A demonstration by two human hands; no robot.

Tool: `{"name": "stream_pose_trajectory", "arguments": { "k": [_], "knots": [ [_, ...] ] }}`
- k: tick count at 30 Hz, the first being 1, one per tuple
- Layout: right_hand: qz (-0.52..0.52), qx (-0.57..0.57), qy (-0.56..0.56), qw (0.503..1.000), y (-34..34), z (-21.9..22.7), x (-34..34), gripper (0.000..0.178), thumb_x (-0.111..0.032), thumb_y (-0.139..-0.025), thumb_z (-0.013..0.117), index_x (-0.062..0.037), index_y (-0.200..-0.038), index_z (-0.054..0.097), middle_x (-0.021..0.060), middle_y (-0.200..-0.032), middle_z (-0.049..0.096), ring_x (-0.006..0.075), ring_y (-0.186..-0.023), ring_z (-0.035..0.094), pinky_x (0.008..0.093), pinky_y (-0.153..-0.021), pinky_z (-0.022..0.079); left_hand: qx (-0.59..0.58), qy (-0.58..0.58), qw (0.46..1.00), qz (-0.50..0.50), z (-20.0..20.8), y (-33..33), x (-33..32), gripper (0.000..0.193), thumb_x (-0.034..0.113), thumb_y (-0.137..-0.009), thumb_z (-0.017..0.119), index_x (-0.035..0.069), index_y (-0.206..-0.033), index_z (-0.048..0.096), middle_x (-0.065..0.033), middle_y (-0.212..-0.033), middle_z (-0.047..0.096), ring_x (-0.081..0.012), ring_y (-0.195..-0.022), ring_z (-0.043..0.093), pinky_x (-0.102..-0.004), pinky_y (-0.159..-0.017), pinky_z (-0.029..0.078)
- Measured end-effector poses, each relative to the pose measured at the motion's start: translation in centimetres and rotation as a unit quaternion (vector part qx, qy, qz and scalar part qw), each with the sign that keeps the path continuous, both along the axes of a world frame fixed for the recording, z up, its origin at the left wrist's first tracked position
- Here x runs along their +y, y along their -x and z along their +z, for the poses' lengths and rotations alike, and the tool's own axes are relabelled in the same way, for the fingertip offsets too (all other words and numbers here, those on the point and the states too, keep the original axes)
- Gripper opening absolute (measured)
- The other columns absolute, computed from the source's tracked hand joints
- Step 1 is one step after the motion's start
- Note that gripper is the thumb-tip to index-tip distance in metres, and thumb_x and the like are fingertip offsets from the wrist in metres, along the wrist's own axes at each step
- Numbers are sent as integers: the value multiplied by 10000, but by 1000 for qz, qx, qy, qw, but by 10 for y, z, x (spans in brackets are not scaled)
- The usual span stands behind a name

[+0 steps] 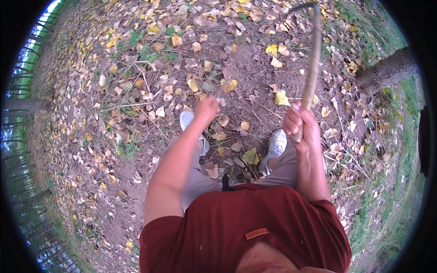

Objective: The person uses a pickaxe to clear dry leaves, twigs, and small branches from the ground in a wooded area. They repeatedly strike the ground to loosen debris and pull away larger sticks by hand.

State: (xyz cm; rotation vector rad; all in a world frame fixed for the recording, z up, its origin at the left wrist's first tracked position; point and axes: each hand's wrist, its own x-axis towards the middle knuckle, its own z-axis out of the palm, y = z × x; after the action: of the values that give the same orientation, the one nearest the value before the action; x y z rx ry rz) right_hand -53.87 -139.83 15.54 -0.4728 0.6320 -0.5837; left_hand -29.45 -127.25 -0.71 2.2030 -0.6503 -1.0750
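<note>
My right hand is wrapped round the lower end of a pale wooden handle. It belongs to a sickle held up to the right, whose thin, dark, curved metal head bends left at the top of the view. My left hand is closed above my left shoe, its fingers blurred by motion. A faint thin streak, perhaps a stem, shows by its fingertips; what it holds I cannot make out. Below both hands lies brown soil strewn with dry leaves and twigs.
My light shoes stand apart on the leaf litter. A tree trunk rises at the right, and another trunk at the far left. Green weeds grow ahead to the left. Several dry stalks lie left of my left hand.
</note>
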Motion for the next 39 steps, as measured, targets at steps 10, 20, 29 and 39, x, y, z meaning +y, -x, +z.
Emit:
{"name": "stream_pose_trajectory", "arguments": {
  "k": [10, 20, 29, 39],
  "knots": [
    [7, -75, -125, 989, 34, 1, -32, 27, -90, -858, 460, -94, -884, 460, -29, -523, 388, 90, -379, 383, 251, -365, 357, -283, -189, 926, -165, -54, -93, 60, 220, 255, -800, 497, 147, -905, 658, -146, -889, 621, -297, -829, 605, -412, -710, 482],
    [96, -125, -220, 963, 23, -2, -43, 42, -98, -847, 478, -116, -884, 489, -40, -524, 397, 91, -389, 391, 263, -374, 358, -325, -202, 921, 79, -6, -181, 162, 273, 252, -803, 483, 28, -835, 635, -187, -765, 617, -323, -763, 609, -424, -690, 466],
    [121, -177, -243, 946, 46, -3, -34, 109, -126, -848, 500, -119, -758, 439, -70, -536, 385, 66, -423, 391, 236, -382, 338, -327, -187, 859, -346, -2, -47, 20, 266, 292, -823, 474, 79, -909, 609, -182, -860, 611, -355, -827, 580, -454, -717, 458],
    [82, -167, -155, 970, 63, -19, -13, 167, -73, -777, 575, -91, -695, 430, -32, -526, 482, 79, -405, 501, 228, -355, 459, -132, 44, 978, -156, 38, 9, -6, 282, 246, -901, 449, 4, -831, 574, 4, -583, 475, -71, -528, 393, -234, -501, 332]
  ]
}}
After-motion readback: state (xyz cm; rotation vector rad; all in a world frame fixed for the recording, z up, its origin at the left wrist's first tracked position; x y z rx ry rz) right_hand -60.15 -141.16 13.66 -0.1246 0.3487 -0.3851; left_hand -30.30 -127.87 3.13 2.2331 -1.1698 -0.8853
